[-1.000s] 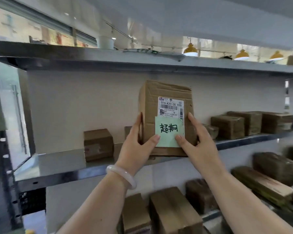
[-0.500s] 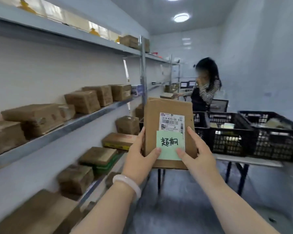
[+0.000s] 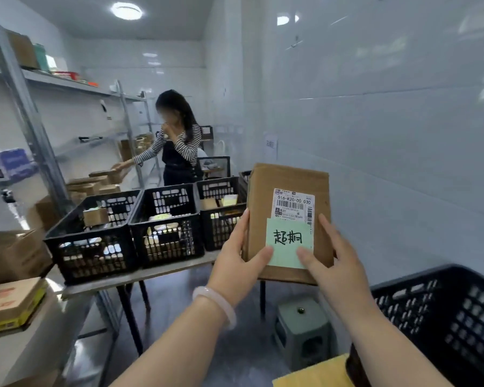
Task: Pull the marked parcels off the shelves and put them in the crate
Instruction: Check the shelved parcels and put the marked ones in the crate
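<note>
I hold a brown cardboard parcel (image 3: 282, 177) upright in front of me, in mid-air. It carries a white barcode label and a green handwritten note (image 3: 288, 243). My left hand (image 3: 239, 261) grips its lower left edge, thumb on the front. On the lower right edge sits my right hand (image 3: 334, 261), thumb on the note. A black plastic crate (image 3: 436, 311) is at the lower right, close to my right forearm. Three black crates (image 3: 95, 250) holding parcels stand in a row on a table ahead.
A person in a striped top (image 3: 176, 143) stands beyond the table, reaching to the metal shelves (image 3: 25, 107) on the left. Cardboard boxes (image 3: 9, 300) lie on the near left shelf. A green stool (image 3: 302, 328) stands on the floor below the parcel. A tiled wall is on the right.
The view has swung right, away from the shelves toward the table with crates. The parcel came off the shelf with both hands still on it. A near crate appeared at lower right.
</note>
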